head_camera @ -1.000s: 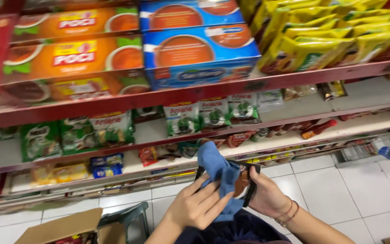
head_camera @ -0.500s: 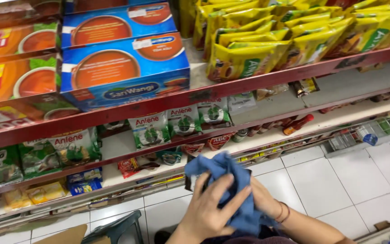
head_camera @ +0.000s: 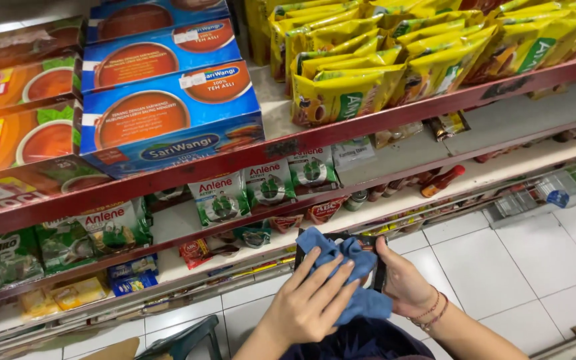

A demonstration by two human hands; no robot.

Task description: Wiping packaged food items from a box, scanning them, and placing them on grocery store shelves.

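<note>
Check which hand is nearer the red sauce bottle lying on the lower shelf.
Right. The right hand, gripping a dark packet, sits below the red sauce bottle; the left hand, pressing the blue cloth, lies farther left.
</note>
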